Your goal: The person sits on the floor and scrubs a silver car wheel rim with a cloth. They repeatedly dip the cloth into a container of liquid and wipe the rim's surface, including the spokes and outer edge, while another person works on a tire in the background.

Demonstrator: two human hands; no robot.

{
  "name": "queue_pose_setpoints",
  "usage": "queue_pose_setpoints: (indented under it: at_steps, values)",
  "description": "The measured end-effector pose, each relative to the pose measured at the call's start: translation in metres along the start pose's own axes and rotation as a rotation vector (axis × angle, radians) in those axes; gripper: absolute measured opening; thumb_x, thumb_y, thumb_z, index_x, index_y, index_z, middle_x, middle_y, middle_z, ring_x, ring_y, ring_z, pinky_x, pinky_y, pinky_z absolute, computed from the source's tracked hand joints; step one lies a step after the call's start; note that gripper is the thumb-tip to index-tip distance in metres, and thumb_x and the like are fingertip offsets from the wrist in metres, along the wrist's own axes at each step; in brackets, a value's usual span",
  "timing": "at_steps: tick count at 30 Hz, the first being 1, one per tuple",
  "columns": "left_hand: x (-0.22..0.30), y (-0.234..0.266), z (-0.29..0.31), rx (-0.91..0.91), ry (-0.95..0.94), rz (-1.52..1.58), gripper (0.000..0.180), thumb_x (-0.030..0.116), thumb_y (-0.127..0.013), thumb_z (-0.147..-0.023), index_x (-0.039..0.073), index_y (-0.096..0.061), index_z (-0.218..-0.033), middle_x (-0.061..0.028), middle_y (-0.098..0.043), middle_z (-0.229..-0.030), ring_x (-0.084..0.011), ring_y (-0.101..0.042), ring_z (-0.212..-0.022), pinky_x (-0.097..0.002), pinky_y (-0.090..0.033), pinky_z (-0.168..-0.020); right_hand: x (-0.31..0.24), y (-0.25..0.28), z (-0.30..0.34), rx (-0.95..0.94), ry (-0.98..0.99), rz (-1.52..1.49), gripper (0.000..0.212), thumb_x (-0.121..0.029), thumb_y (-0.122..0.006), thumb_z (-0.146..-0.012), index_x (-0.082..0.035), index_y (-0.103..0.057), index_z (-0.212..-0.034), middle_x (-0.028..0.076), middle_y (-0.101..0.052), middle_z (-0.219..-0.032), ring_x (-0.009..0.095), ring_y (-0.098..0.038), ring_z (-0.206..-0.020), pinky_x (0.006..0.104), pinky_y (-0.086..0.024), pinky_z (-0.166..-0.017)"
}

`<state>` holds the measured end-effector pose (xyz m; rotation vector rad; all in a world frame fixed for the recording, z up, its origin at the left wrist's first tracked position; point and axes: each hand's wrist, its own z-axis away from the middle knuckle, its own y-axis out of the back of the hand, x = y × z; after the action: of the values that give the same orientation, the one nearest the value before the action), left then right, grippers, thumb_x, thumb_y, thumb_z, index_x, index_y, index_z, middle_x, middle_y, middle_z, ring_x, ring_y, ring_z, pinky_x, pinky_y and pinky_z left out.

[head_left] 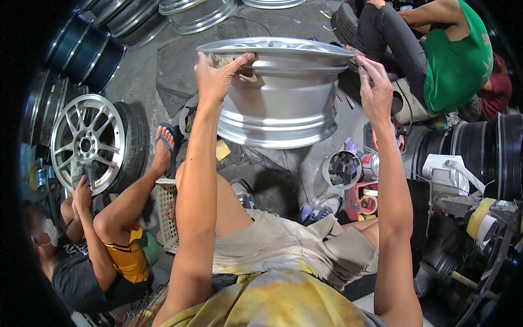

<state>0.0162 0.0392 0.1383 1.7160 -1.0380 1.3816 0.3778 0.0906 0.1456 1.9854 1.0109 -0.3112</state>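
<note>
While both bare arms reach forward in the head view, a silver metal wheel rim with a broad, stepped barrel (283, 101) is between the hands, above the grey floor (136, 71); what bears its weight is hard to tell. The left hand (212, 82) is at its upper left edge, thumb stretched along the lip beside a tan crumpled sheet, perhaps cloth or abrasive paper (222, 61); its fingers are partly hidden, so I cannot tell how firmly they pinch. The right hand (376, 87) has loosely bent fingers at the opposite edge, their closure unclear. Working the lip with the sheet seems the step in hand; the next move probably calls for steady support from the right hand.
</note>
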Motion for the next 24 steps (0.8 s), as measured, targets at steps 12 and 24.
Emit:
queue_pose_setpoints:
  at_steps: [12,24]
  values:
    - [0.014,-0.02,-0.002,0.255,0.069,-0.002,0.029,0.021,-0.076,-0.083,-0.006,-0.071,-0.091,-0.0082,-0.071,-0.086,-0.0117,-0.06,-0.076,-0.0309,-0.049,-0.069,-0.009,0.008,0.037,0.189,-0.158,-0.058,0.023,-0.007,-0.062,-0.1,-0.006,-0.074,-0.119,0.009,-0.069,-0.105,0.021,-0.065,-0.095,0.0336,-0.05,-0.086]
    - [-0.008,-0.03,0.03,0.38,-0.009,-0.319,0.041,0.029,-0.052,-0.093,0.0,-0.07,-0.116,-0.0216,-0.059,-0.113,-0.0376,-0.053,-0.11,-0.0475,-0.04,-0.102,-0.023,-0.014,0.037,-0.33,-0.493,-0.333,0.028,-0.014,-0.082,-0.088,-0.001,-0.076,-0.112,-0.001,-0.068,-0.079,0.002,-0.053,-0.061,0.0206,-0.042,-0.054]
